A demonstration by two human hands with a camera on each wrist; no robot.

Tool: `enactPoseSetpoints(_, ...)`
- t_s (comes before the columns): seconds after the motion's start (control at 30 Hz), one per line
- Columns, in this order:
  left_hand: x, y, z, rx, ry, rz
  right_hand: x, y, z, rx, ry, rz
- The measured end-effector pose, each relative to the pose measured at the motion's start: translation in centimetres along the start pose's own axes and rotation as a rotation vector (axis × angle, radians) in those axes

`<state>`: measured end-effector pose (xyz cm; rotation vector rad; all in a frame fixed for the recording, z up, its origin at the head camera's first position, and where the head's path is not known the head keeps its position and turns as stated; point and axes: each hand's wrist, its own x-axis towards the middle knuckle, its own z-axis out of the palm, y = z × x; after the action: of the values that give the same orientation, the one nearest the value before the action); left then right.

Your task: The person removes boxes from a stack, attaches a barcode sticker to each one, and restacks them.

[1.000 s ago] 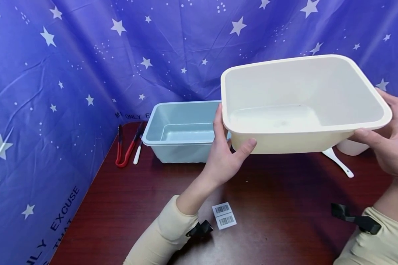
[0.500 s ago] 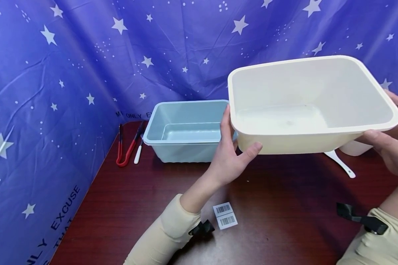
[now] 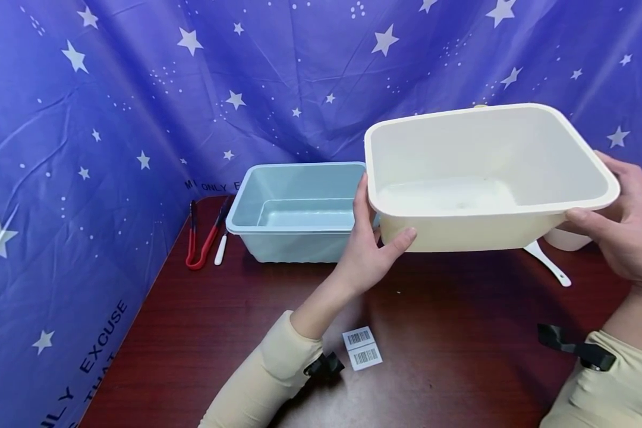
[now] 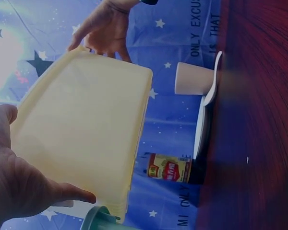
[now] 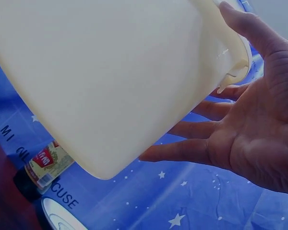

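Both hands hold a cream plastic bin (image 3: 460,235) above the table, its open top tilted toward the head camera. Its inside looks bare. My left hand (image 3: 365,255) grips the near left corner, thumb on the front wall and fingers along the left side. At the right end my right hand (image 3: 623,223) grips the rim, thumb over the near edge, other fingers behind the end wall. The right wrist view shows those fingers spread against the bin's outside (image 5: 110,86). A light blue bin (image 3: 299,246) stands on the table behind my left hand.
Red-handled tongs (image 3: 205,246) and a white-handled utensil (image 3: 221,249) lie at the left. A barcode label (image 3: 362,348) is stuck in front. To the right are a white spoon (image 3: 548,264) and pale cup (image 3: 567,239). A labelled bottle (image 4: 170,167) stands at the back.
The cream bin shifted slightly right, then back left and a little lower, both hands keeping hold of it. The blue bin and the table items stay put.
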<state>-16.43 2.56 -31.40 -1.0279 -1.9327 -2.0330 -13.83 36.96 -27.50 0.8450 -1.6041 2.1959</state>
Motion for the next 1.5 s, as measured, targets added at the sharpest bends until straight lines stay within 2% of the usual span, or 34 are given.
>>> enactPoseSetpoints(0.23, 0.1, -0.3, -0.3, 0.006, 0.034, -0.048, -0.3, 0.7, -0.3, 0.042, -0.021, 0.039)
enactPoseSetpoints(0.5, 0.1, -0.7, -0.3, 0.035, 0.053, -0.064, -0.5, 1.1, -0.5, -0.057, -0.019, 0.073)
enactPoseSetpoints(0.67, 0.2, -1.0, -0.4, 0.049, 0.074, -0.079, -0.4, 1.4, -0.6, -0.065, -0.015, 0.108)
enactPoseSetpoints(1.1, 0.3, -1.5, -0.5, 0.039, 0.108, -0.054, -0.7, 2.0, -0.8, -0.147, 0.052, 0.212)
enactPoseSetpoints(1.33, 0.2, -2.1, 0.1, 0.034, 0.129, -0.042, -0.9, 2.0, -1.5, -0.097, -0.014, 0.246)
enactPoseSetpoints(1.5, 0.1, -2.2, 0.2, 0.049, 0.148, -0.043, -0.9, 2.2, -1.7, -0.103, -0.035, 0.267)
